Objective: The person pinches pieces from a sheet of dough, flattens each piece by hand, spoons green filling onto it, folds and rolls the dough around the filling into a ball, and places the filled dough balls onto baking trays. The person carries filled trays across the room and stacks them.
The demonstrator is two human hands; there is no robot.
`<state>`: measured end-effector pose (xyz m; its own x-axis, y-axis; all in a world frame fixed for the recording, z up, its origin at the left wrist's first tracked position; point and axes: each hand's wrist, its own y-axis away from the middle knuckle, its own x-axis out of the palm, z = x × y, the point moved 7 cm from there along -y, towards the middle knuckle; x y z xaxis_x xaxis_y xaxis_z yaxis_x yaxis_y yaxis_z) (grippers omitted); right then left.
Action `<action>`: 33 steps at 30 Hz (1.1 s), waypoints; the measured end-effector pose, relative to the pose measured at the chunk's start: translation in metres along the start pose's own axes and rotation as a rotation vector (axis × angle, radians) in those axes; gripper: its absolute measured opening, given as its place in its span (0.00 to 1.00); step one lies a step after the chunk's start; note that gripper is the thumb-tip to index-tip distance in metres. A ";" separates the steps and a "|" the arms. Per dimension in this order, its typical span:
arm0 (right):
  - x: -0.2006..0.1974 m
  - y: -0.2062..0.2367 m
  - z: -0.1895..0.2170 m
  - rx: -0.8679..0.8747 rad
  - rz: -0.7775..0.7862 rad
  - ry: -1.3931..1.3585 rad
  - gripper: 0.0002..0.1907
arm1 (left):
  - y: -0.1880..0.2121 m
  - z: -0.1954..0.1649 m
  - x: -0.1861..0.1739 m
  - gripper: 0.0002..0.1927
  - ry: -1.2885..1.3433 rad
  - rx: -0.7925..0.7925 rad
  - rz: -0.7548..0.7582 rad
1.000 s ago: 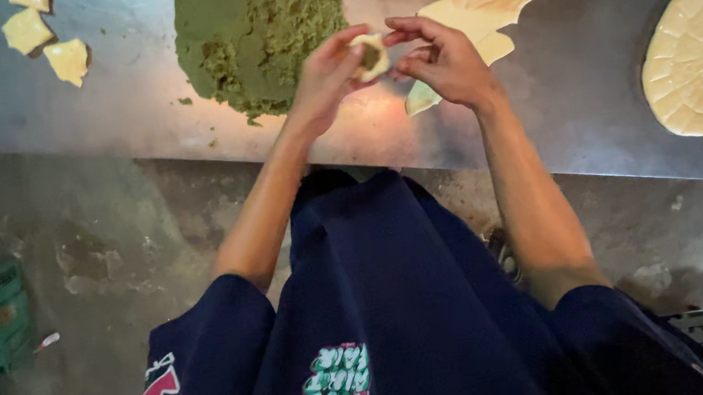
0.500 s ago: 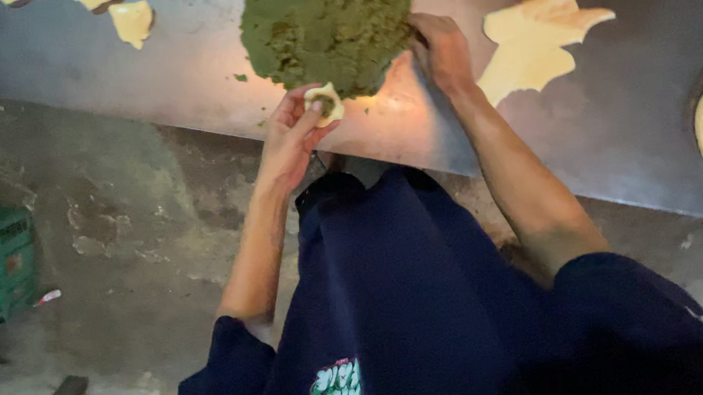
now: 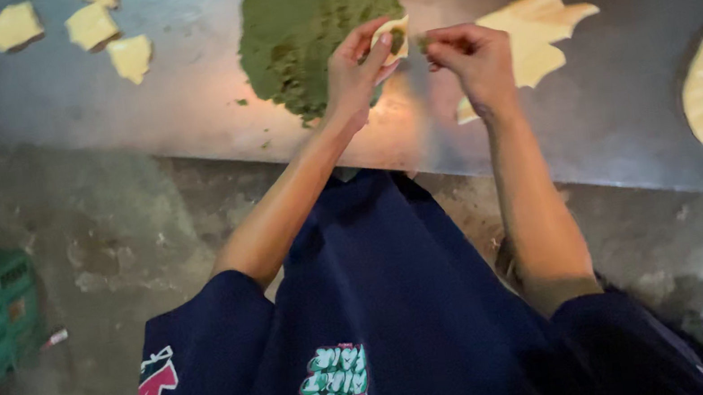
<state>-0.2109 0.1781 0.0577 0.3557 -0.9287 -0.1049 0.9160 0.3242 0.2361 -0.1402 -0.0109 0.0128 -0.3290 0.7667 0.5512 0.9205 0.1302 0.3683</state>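
Raised off the crumbly green filling mound [image 3: 306,27], left hand [image 3: 353,75] pinches a thin dough piece [image 3: 394,36]; right hand [image 3: 469,55] grip nips green filling.

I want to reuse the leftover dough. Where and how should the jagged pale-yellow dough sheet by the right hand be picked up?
Take the jagged pale-yellow dough sheet by its pointed far-right edge, coming from the right side: that edge lies bare on the grey metal table, while the right hand covers its near-left part. It looks thin and flat, so a pinch sliding under a point probably suits best.

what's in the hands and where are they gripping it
The left hand pinches a small dough piece by its lower edge; the right hand pinches something too small to tell.
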 end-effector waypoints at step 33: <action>-0.264 0.112 -0.107 -0.213 -0.208 0.547 0.08 | 0.021 0.227 0.258 0.11 -1.222 0.421 0.305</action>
<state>-0.1819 0.4789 0.0085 0.1580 -0.7677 -0.6210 0.9731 0.2280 -0.0344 -0.1579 0.3327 -0.0075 0.0969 0.8394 -0.5349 0.9906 -0.1333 -0.0298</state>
